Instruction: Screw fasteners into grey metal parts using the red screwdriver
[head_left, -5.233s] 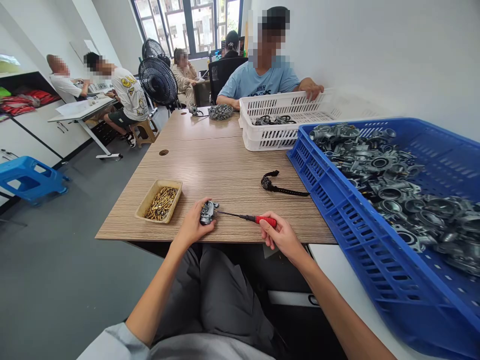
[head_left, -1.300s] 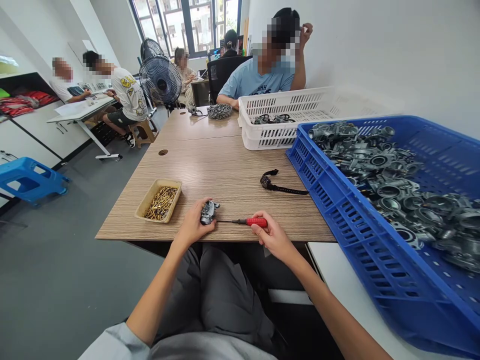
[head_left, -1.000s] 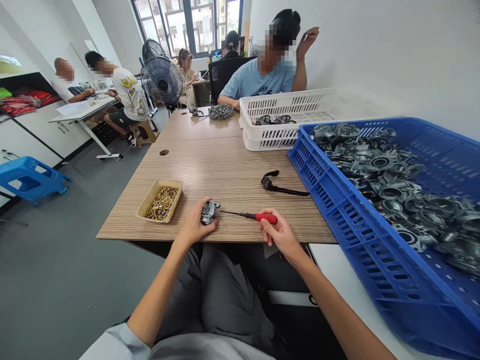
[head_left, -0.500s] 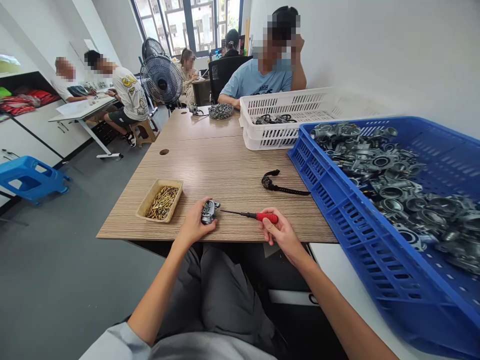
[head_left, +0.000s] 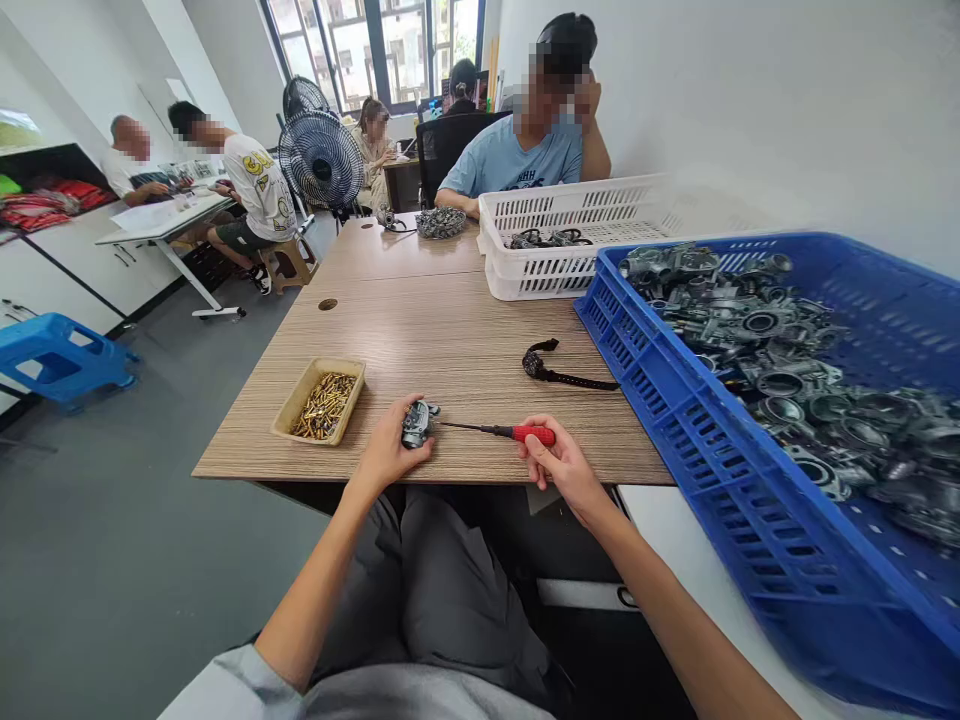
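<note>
My left hand (head_left: pixel 390 446) is closed around a small grey metal carburetor (head_left: pixel 417 424) near the front edge of the wooden table (head_left: pixel 420 320). In my right hand (head_left: pixel 559 462) is a screwdriver (head_left: pixel 534 435) with a red handle and a dark shaft. Its tip points left and reaches the right side of the carburetor; whether it sits in a screw is too small to tell. Left of my left hand stands a cream tray (head_left: pixel 282 418) full of small brass-coloured parts (head_left: pixel 326 405).
A blue crate (head_left: pixel 652 400) heaped with carburetors (head_left: pixel 780 340) stands on the right. Behind it is a white crate (head_left: pixel 525 285) with a few parts. A black wristwatch (head_left: pixel 534 364) lies near the blue crate. A person (head_left: pixel 510 160) sits across the table.
My hands, the carburetor and the screwdriver hold almost the same positions. At the far left table, a seated person's arm has shifted slightly.
</note>
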